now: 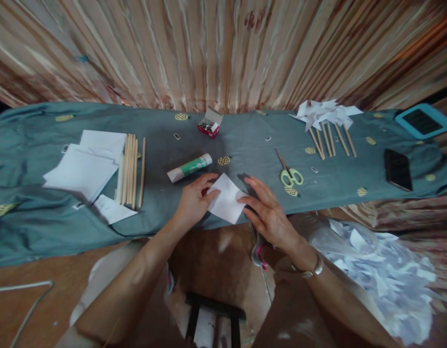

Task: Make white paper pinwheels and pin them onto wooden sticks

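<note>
Paper square (226,199) held at the surface (245,140) edge
It is pinched by the left hand (194,199) and pressed under the flat, open right hand (269,213); it could be skewed by a slip.

Left hand (194,200) fingers curled, right hand (268,212) flat, both palms down

My left grip (194,200) covers the left corner of the paper square (226,200), hiding whether a thumb pinches beneath it. What fills the red box (209,127) is too small to tell, like the little tags (176,136) on the desk (45,227), whose cloth runs past both side edges.
</note>
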{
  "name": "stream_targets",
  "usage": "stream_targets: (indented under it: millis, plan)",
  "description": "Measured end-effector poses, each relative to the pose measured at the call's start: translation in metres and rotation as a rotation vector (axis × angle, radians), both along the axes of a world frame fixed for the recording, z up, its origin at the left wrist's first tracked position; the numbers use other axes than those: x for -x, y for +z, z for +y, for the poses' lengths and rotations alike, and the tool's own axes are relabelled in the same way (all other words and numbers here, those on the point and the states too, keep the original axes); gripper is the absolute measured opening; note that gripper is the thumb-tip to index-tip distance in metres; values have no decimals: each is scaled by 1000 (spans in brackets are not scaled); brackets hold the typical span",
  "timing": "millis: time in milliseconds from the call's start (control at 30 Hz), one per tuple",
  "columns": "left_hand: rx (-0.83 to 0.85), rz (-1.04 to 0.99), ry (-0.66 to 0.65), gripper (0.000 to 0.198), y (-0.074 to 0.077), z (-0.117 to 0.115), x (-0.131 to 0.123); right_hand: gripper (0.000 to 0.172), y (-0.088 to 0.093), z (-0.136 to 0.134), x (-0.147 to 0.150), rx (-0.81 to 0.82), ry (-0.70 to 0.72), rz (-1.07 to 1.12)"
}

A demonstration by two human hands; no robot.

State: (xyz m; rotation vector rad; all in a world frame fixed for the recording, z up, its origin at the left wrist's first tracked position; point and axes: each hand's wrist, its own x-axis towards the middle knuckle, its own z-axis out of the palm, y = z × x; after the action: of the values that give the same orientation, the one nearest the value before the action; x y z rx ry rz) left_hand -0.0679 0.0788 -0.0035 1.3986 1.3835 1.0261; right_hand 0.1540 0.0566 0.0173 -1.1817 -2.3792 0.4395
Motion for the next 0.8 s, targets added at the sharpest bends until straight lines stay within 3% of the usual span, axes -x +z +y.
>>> stream_targets:
  millis: [233, 300, 467, 633, 800]
  plan:
    - [-404, 323, -89, 24, 1, -17, 15, 20, -9, 2, 5, -37, 7, 41]
    - [-419, 350, -95, 24, 0, -21, 22, 22, -8, 1, 6, -18, 18, 27]
    - [-367, 354, -78, 23, -7, -23, 31, 50, -4, -7, 10, 67, 84, -25]
    - [-409, 387, -119, 22, -3, -26, 31, 23, -6, -9, 17, 72, 93, 25]
    - [-498, 420, -193, 24, 7, -35, 30, 19, -7, 2, 23, 151, 17, 223]
